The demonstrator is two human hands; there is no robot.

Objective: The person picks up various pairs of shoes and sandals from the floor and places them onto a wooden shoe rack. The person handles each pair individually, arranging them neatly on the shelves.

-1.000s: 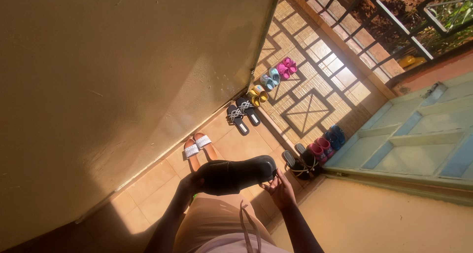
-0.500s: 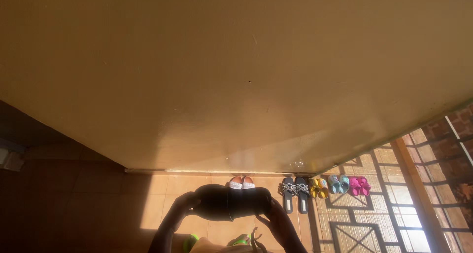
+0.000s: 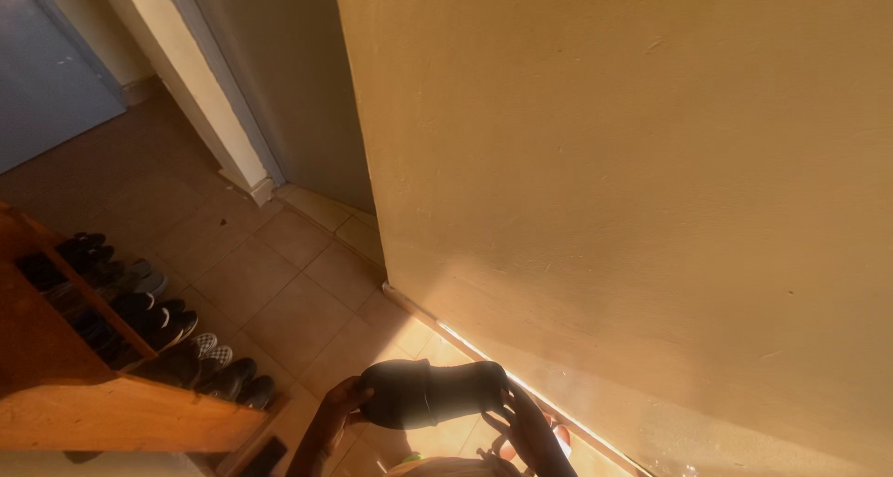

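2 hands [image 3: 339, 412] grip 1 black shoe [image 3: 433, 393] — beside 1 rack [image 3: 121, 412].

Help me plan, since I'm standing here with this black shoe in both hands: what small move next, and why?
Probably turn a little further left and lower the black shoe toward the wooden shoe rack. Both the left hand and right hand grip its ends, and the rack, with dark shoes in rows, stands at lower left across the tiled floor.

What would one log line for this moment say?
left hand: holds black shoe | right hand: holds other end | wooden shoe rack: beside
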